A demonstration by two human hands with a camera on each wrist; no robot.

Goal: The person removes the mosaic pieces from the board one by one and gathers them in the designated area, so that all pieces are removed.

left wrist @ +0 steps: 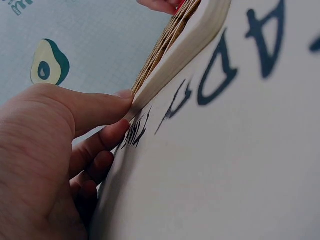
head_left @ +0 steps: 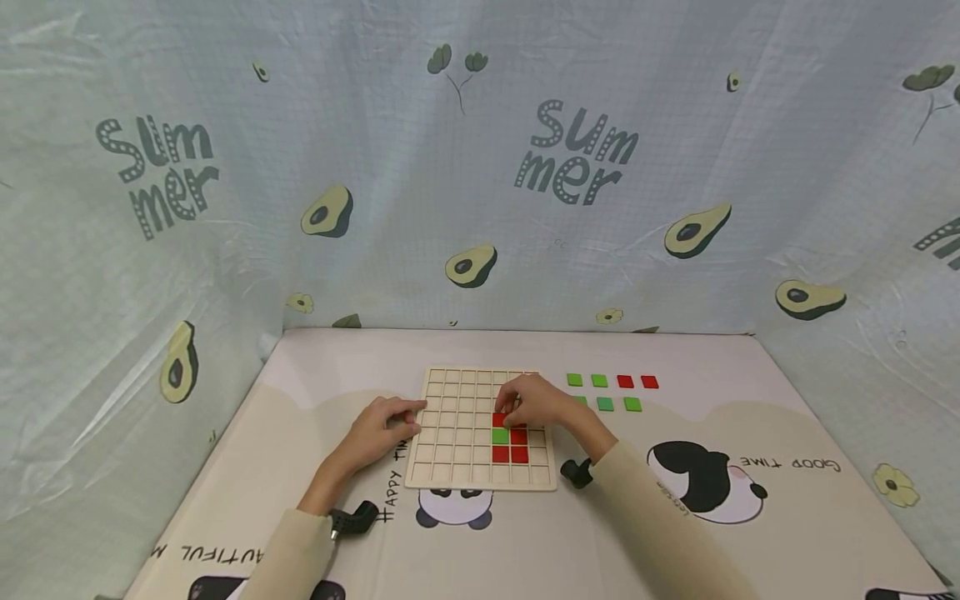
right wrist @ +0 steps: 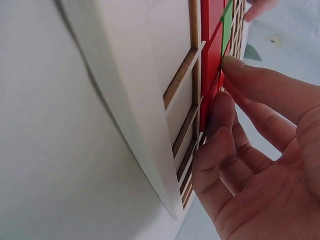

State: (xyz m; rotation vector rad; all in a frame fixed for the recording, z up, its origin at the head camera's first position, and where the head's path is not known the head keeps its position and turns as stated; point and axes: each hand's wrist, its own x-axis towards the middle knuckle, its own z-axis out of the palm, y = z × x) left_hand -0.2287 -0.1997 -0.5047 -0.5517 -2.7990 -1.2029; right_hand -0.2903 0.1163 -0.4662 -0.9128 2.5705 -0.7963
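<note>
A pale wooden grid board [head_left: 450, 477] lies on the table, with several red tiles [head_left: 519, 455] and a green tile [head_left: 500, 436] set in its cells. At the board's left edge is my left hand [head_left: 381, 429], its fingertips touching the rim. My right hand [head_left: 536, 400] reaches over the board from the right, thumb and fingertips pinching a red tile [head_left: 498, 419] down at the grid. In the right wrist view the right fingers [right wrist: 222, 107] partly cover the red tiles. The left wrist view shows the left thumb [left wrist: 102, 106] against the board's side [left wrist: 185, 55].
Loose green tiles [head_left: 598, 380] and red tiles [head_left: 649, 382] lie on the table to the right of the board, in two rows. A patterned cloth wall [head_left: 480, 167] rises behind the table. Black wrist devices [head_left: 356, 518] sit at both wrists.
</note>
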